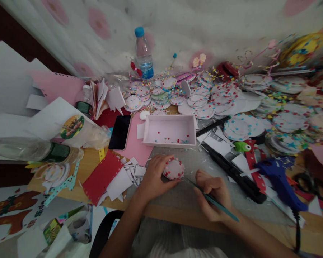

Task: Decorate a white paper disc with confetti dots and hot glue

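Note:
My left hand (156, 175) lies on the grey mat with thumb and fingers curved around a small round white paper disc (173, 169). Red star-shaped bits line the rim of this disc. Just to its right, my right hand (214, 193) is closed around slim teal tweezers (220, 206). Their thin tip points at the disc's lower right edge; whether it touches cannot be made out. Beyond both hands stands an open pale pink box (169, 143), with several small red and blue bits on its floor.
Behind the box are stacks of decorated paper discs (199, 100) and a water bottle (145, 57). To the left lie a phone (120, 132), red card (102, 177) and paper scraps (134, 170). A black cutter (234, 173), blue glue gun (281, 182) and scissors (313, 186) are at right.

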`<action>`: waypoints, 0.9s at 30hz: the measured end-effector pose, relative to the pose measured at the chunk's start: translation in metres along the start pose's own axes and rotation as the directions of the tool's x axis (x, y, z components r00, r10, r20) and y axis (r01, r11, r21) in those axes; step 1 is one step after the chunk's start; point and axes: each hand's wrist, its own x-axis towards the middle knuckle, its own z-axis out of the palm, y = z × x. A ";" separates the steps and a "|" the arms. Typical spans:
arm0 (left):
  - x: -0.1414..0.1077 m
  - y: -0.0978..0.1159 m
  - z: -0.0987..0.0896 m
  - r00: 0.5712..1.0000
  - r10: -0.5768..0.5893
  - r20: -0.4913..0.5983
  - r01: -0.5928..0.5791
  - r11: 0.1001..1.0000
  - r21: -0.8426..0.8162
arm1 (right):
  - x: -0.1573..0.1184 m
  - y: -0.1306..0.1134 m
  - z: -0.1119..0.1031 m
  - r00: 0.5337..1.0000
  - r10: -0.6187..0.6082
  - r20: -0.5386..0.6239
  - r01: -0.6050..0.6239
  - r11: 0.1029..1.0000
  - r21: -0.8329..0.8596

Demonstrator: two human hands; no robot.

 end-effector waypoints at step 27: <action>0.000 0.007 -0.003 0.999 -0.007 -0.051 0.002 0.995 -0.098 | 0.018 0.000 -0.021 0.989 0.145 0.042 -0.143 0.989 -0.048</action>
